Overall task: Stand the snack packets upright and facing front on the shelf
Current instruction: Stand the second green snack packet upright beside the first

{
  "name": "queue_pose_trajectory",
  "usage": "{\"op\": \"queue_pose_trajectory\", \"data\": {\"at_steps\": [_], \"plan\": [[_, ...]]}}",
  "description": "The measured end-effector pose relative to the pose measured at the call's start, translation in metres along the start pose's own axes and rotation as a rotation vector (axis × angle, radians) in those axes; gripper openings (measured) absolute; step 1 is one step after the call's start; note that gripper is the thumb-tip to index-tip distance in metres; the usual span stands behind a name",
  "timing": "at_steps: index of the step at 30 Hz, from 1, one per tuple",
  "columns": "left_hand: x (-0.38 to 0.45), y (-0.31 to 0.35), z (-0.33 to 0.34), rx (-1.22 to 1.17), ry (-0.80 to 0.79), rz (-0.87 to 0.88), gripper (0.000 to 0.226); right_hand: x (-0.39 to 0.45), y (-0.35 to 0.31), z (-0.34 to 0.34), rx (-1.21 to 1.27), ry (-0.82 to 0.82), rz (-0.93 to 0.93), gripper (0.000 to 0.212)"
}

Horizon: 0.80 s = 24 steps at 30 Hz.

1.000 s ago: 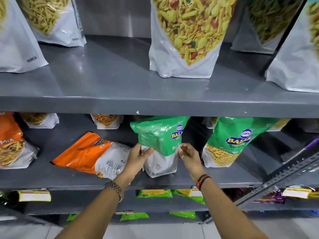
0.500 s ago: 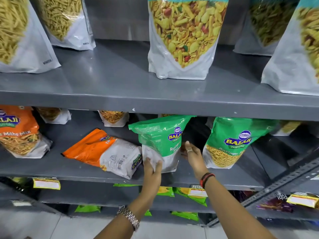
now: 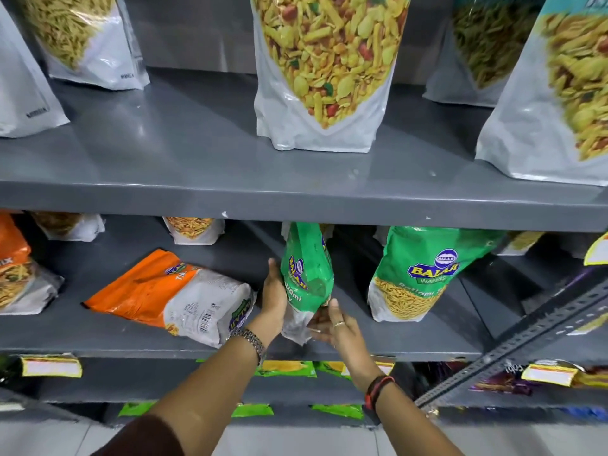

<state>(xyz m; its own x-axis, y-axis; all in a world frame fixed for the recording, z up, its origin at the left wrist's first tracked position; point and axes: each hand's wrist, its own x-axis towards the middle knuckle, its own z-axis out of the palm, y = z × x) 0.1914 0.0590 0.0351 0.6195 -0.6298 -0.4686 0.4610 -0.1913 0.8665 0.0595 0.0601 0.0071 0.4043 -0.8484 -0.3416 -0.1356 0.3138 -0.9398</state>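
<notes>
**Inspector:** Start at the left of the middle shelf [image 3: 98,337]. What is outstanding?

**Assistant:** An orange packet [image 3: 164,291] lies flat on its side, barcode panel up, well apart from both hands. By my judgement it has not been dealt with.

**Inspector:** And the packet in hand?

**Assistant:** The green packet [image 3: 307,278] has turned since half a second ago. Then its printed face looked out at the aisle; now it stands edge-on, the logo swung round to the left. It is upright near the shelf's front edge, but not facing front, so this item is mid-correction.

**Inspector:** State of the left hand [image 3: 273,301]?

**Assistant:** It has moved up from the packet's base to its left side. The palm is pressed flat against the film with the fingers extended, more a brace than a closed grasp.

**Inspector:** The right hand [image 3: 332,322]?

**Assistant:** Loosely cupped at the lower right corner of the packet, thumb raised against the green film. The fingers appear to pinch the clear bottom seam, though the packet hides the contact, so I record that as probable only.

**Inspector:** Further right?

**Assistant:** A second green packet [image 3: 418,274] stands upright, front showing, leaning slightly. It is acceptable.
</notes>
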Motion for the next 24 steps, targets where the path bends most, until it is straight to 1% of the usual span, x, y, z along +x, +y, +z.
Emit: {"op": "queue_pose_trajectory", "data": {"at_steps": [2, 3, 5, 7, 9, 10, 12, 13, 14, 16, 18, 21, 23, 24], "plan": [[0.008, -0.001, 0.0, 0.027, -0.043, -0.027, 0.057, 0.004, -0.004, -0.006, -0.024, -0.002, -0.004, 0.052], [0.004, 0.002, -0.001, 0.055, -0.04, -0.037, 0.058, 0.005, -0.007, -0.012, -0.048, 0.008, -0.013, 0.051], [-0.013, 0.006, -0.005, 0.086, -0.009, -0.008, 0.06, 0.006, -0.016, -0.023, -0.077, 0.057, -0.031, 0.048], [-0.031, 0.002, -0.012, 0.106, 0.039, 0.049, 0.057, 0.013, -0.025, -0.034, -0.072, 0.114, -0.055, 0.043], [-0.052, -0.01, -0.02, 0.153, 0.066, 0.115, 0.054, 0.027, -0.033, -0.041, -0.038, 0.133, -0.081, 0.041], [-0.059, -0.021, -0.023, 0.166, 0.043, 0.136, 0.054, 0.032, -0.039, -0.04, -0.034, 0.112, -0.087, 0.044], [-0.072, -0.039, -0.025, 0.198, -0.006, 0.164, 0.055, 0.044, -0.052, -0.032, -0.066, 0.058, -0.05, 0.058], [-0.077, -0.047, -0.024, 0.219, -0.032, 0.172, 0.055, 0.053, -0.057, -0.027, -0.089, 0.058, -0.02, 0.064], [-0.081, -0.053, -0.023, 0.237, -0.052, 0.182, 0.054, 0.059, -0.067, -0.02, -0.098, 0.07, 0.011, 0.067], [-0.085, -0.06, -0.021, 0.261, -0.08, 0.211, 0.053, 0.077, -0.08, -0.009, -0.088, 0.025, 0.069, 0.061], [-0.087, -0.057, -0.019, 0.269, -0.098, 0.205, 0.054, 0.092, -0.085, 0.0, -0.076, -0.043, 0.106, 0.051], [-0.084, -0.055, -0.019, 0.327, -0.129, 0.191, 0.058, 0.102, -0.076, 0.001, -0.063, -0.09, 0.092, 0.047], [-0.081, -0.052, -0.02, 0.317, -0.167, 0.205, 0.063, 0.098, -0.071, -0.002, -0.071, -0.079, 0.079, 0.041], [-0.079, -0.051, -0.02, 0.298, -0.194, 0.211, 0.07, 0.094, -0.068, -0.004, -0.078, -0.054, 0.063, 0.036]]}}
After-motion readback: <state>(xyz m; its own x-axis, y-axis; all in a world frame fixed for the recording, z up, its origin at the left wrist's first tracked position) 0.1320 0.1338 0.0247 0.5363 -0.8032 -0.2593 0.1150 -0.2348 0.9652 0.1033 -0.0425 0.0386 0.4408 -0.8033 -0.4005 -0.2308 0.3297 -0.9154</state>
